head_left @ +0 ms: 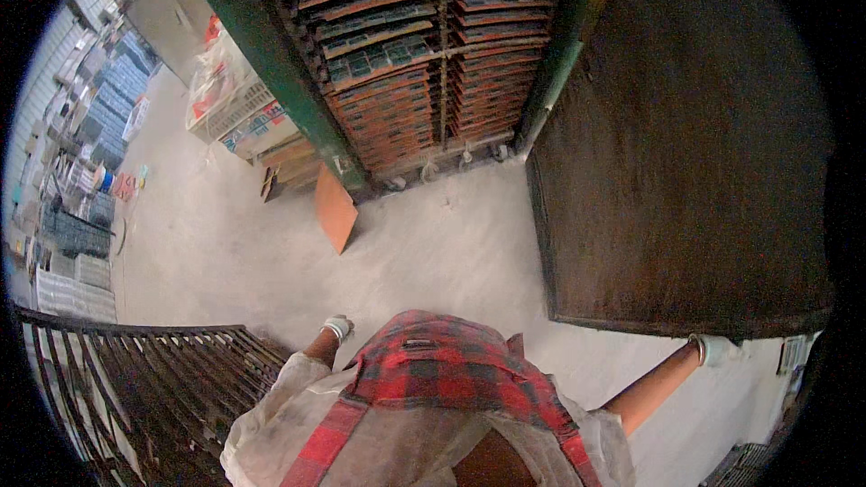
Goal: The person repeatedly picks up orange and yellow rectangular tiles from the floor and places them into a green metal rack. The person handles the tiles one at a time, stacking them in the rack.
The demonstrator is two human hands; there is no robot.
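Observation:
A large dark brown metal door panel (681,153) fills the right side, standing out from a green-framed cabinet. At its near edge is my right hand (715,350) in a pale glove, arm stretched out to the side, fingers closed at the rim. My left hand (339,326), also gloved, hangs low beside my body, its fingers curled with nothing seen in them. Inside the cabinet, a tall rack (442,63) holds many layered orange-brown trays with small dark tiles on some of them. A red-and-black checked apron (442,356) covers my front.
A dark slatted metal rack (153,388) stands close on my left. An orange-brown board (336,210) leans at the cabinet's left post (280,63). Past it are a white crate (244,104) and cartons. Stacked goods (113,90) line the far left wall.

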